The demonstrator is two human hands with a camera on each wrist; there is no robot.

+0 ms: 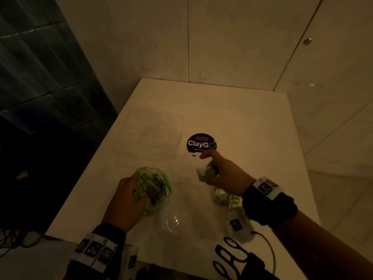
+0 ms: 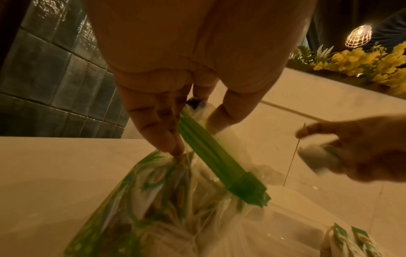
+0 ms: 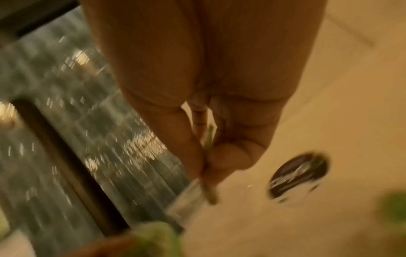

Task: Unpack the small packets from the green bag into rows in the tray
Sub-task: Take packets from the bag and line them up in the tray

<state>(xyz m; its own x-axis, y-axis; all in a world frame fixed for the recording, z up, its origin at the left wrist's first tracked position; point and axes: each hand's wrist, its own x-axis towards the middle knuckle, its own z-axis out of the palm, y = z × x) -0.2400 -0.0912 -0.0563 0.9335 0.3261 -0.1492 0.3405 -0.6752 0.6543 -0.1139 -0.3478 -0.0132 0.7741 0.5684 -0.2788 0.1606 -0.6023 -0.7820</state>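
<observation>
The green zip bag [image 1: 157, 190] [image 2: 153, 200] stands on the white table at the near left, with several small packets inside. My left hand [image 1: 125, 197] [image 2: 193, 139] grips its open mouth by the green zip strip. To the right, my right hand [image 1: 218, 168] [image 2: 351, 153] [image 3: 206, 156] pinches one small white-and-green packet [image 1: 205, 172] [image 2: 316, 160] [image 3: 208, 191] above the table, index finger stretched out. A clear tray [image 1: 173, 225] [image 2: 285, 226] lies in front of me. Two or three packets [image 1: 228, 199] [image 2: 351, 241] stand in it at the right, partly hidden by my right wrist.
A second clear plastic piece [image 1: 151, 134] lies farther back on the left. A round dark "ClayGo" sticker [image 1: 201, 143] [image 3: 298, 177] is on the table just beyond my right hand. Black scissors [image 1: 228, 253] and a cable [image 1: 270, 251] lie at the near edge. Walls close the back and right.
</observation>
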